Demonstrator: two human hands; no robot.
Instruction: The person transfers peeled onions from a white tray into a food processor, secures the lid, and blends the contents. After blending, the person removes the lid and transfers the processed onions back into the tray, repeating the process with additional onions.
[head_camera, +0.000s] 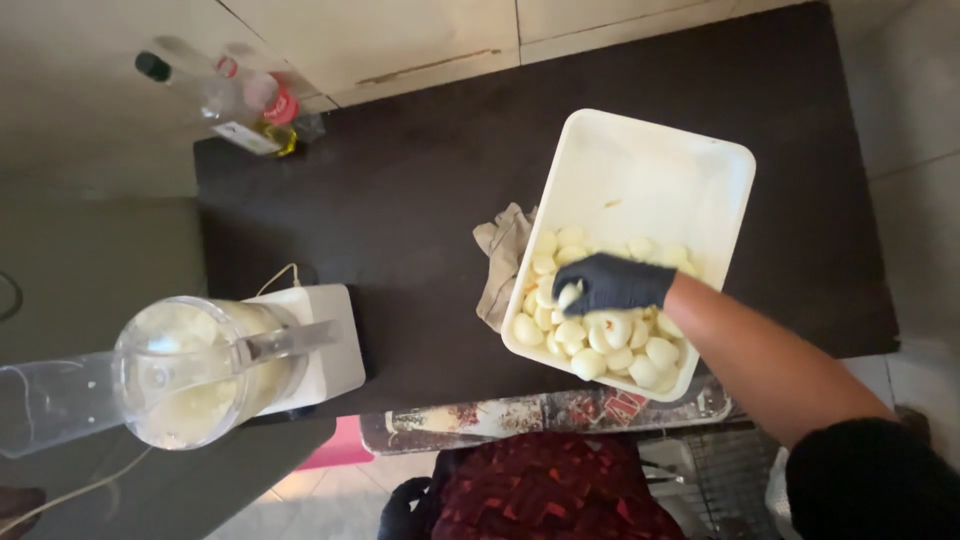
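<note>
My right hand (612, 283), in a black glove, reaches into a white rectangular tray (650, 170) on the dark counter. Its fingers are closed on one pale peeled piece (568, 294). Many more such pale round pieces (600, 345) fill the near half of the tray; the far half is bare. My left hand (403, 510), also in a black glove, hangs low at the bottom edge beside a red patterned garment (560, 490). Only part of it shows, and its fingers are too dark to read.
A food processor (200, 365) with a clear bowl of pale mash stands on a white base (325, 345) at the left, its cord trailing off. A crumpled beige cloth (503, 262) lies against the tray. Bottles (250, 105) stand at the counter's far left corner.
</note>
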